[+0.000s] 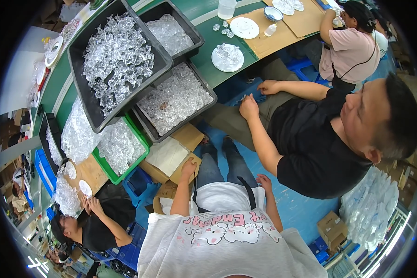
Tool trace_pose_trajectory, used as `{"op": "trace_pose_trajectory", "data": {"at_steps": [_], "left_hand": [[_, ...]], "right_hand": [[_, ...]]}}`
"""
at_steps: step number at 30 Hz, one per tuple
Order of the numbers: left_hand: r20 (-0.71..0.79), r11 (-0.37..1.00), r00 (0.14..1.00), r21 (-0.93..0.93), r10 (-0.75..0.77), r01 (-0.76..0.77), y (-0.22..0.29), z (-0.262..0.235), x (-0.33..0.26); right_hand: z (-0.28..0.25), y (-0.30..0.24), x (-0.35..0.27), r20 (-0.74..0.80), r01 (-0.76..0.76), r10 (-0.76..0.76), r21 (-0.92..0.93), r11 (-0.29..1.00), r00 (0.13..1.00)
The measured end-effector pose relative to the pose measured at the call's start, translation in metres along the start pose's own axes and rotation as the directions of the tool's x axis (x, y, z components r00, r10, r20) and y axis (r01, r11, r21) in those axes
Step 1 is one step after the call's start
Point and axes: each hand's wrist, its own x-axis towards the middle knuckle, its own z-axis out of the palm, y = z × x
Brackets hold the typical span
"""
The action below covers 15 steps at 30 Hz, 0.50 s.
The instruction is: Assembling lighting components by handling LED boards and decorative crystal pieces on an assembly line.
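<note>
Left hand (pixel 188 167): resting on the flap edge of an open cardboard box (pixel 171 160), fingers curled loosely over it, gripping nothing else. The box lies directly under and ahead-left of this hand, its long axis running away to the upper right; a pale sheet covers its inside.

Right hand (pixel 264 180): lying relaxed by the person's right knee, fingers loosely bent, empty; well apart from the box, so the left hand is plainly the nearer of the two.

Just beyond the left hand: a green crate (pixel 125 172) lined with clear film and heaped with small clear plastic pieces.

Further ahead-left: three black trays, the nearest (pixel 204 107) tilted over the box, the large one (pixel 81 83) and a third (pixel 190 28) stacked above, all filled with the same clear pieces.

Ahead-right of the right hand: a seated person in a black shirt (pixel 310 153), hands on knees.

Farthest: a green table (pixel 208 65) carrying a white plate of clear pieces (pixel 227 58), another white plate (pixel 244 28) and a brown board (pixel 273 41); another person in a pink shirt (pixel 347 48) beyond.
</note>
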Motion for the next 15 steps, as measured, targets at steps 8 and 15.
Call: {"op": "trace_pose_trajectory", "data": {"at_steps": [8, 15], "left_hand": [[0.017, 1.0, 1.0, -0.008, 0.006, -0.006, 0.0056, -0.0037, -0.0018], [0.022, 1.0, 1.0, -0.026, -0.009, 0.009, 0.0059, -0.004, -0.002]], "right_hand": [[0.0005, -0.0004, -0.0006, 0.007, 0.016, -0.016, 0.0, 1.0, 1.0], [0.0005, -0.0013, -0.0013, 0.004, 0.019, -0.019, 0.027, 0.999, 1.0]]}}
